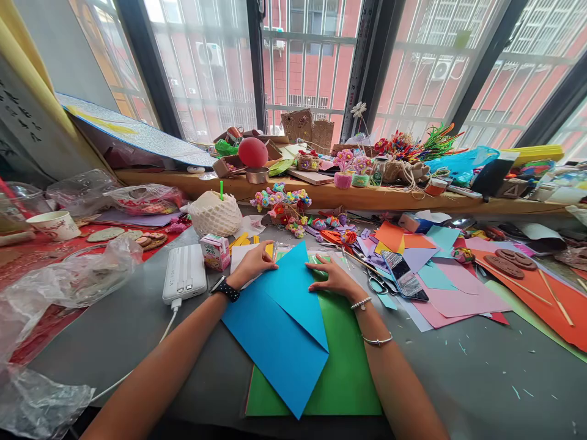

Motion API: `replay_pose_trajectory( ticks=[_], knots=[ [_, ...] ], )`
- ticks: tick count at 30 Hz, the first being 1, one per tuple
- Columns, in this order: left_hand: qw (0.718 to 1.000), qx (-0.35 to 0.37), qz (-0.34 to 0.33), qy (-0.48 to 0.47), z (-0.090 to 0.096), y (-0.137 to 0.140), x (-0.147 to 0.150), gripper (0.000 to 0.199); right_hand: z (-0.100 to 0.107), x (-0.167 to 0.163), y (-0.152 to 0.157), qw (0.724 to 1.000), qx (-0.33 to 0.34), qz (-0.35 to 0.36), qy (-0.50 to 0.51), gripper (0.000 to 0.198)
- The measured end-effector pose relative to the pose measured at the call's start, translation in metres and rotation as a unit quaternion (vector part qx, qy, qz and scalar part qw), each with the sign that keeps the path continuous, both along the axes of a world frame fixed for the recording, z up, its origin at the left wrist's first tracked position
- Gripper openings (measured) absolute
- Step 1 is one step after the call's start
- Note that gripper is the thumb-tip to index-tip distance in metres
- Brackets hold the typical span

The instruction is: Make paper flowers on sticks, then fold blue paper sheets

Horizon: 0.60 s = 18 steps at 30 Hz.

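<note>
A sheet of blue paper [270,324] lies tilted in front of me, its upper right corner folded over into a flap, with a point at the top. Under it rests a green sheet [348,373]. My left hand [251,264], with a dark dotted band on the wrist, has its fingers closed at the paper's upper left edge. On the opposite side, my right hand [337,278] spreads its thumb and fingers apart, fingertips touching the folded edge. Two bracelets circle the right wrist and forearm.
Left of the paper are a white power bank [184,272] with a cable, a small pink carton [215,252] and a netted coconut [213,212]. To the right lie scissors [376,283], a phone [406,276] and coloured paper scraps [458,287]. Crafts crowd the wooden sill [316,193].
</note>
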<state>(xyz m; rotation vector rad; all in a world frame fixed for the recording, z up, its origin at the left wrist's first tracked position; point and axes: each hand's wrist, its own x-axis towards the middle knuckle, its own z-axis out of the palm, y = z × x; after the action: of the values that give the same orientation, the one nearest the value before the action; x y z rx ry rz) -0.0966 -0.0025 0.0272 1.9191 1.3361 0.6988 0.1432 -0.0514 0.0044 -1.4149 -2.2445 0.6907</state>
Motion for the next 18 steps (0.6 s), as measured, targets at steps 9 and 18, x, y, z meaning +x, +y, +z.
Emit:
replay_pose_trajectory(
  ticks=[9, 18],
  knots=[
    [0.98, 0.15, 0.001, 0.129, 0.005, -0.009, 0.006, 0.062, 0.001, -0.001, -0.001, 1.0, 0.001, 0.011, 0.0, 0.068],
    [0.903, 0.255, -0.229, 0.26, -0.014, -0.042, 0.047, 0.067, -0.006, 0.0, 0.003, 1.0, 0.021, 0.019, -0.012, 0.066]
  ],
)
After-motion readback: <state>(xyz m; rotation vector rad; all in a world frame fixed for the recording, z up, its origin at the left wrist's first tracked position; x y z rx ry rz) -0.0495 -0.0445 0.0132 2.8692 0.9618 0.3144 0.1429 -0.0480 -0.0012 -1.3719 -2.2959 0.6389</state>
